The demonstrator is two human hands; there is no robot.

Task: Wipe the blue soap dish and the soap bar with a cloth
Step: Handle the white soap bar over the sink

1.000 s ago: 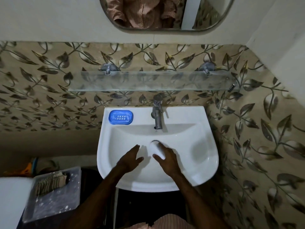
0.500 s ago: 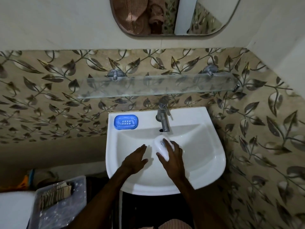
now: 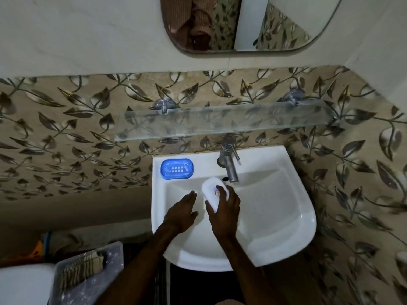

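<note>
The blue soap dish [image 3: 177, 169] sits empty on the back left corner of the white sink [image 3: 305, 219]. My right hand [image 3: 223, 213] grips a white oval soap bar [image 3: 211, 189] over the basin, just in front of the tap and to the right of the dish. My left hand [image 3: 182, 213] hovers flat beside it with straight fingers and holds nothing. No cloth is in either hand.
A metal tap [image 3: 229, 164] stands at the back middle of the sink. Above it hang a glass shelf [image 3: 220, 122] and a mirror [image 3: 242, 23]. A clear plastic box [image 3: 105, 280] with a striped fabric item [image 3: 81, 269] stands at the lower left.
My right hand has carried the soap bar forward, from the middle of the basin to just below the tap's spout. The left hand has followed alongside it.
</note>
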